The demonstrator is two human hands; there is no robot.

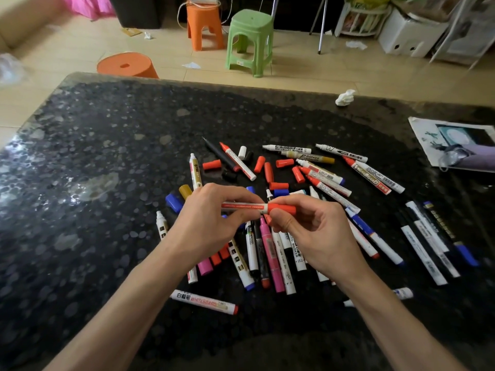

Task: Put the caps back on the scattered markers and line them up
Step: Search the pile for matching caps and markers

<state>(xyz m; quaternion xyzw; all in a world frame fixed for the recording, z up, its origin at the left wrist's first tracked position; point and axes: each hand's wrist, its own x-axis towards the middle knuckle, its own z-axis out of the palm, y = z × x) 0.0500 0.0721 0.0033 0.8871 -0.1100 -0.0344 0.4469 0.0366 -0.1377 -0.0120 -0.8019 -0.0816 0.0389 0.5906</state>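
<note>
I hold a white marker with red print (245,207) level above the pile. My left hand (214,223) grips its barrel. My right hand (308,231) pinches the red cap (282,208) sitting on the marker's right end. Under my hands lie several uncapped markers (270,258) in pink, white, red and blue. Loose red caps (267,171) and blue caps (173,202) are scattered behind them. More red-tipped whiteboard markers (371,175) lie to the right. A few capped markers (428,245) rest side by side at the far right.
The dark pebbled table (93,162) carries a crumpled tissue (345,98) at the back and a printed sheet (455,143) at the right edge. Orange stools (205,25) and a green stool (250,41) stand on the floor beyond.
</note>
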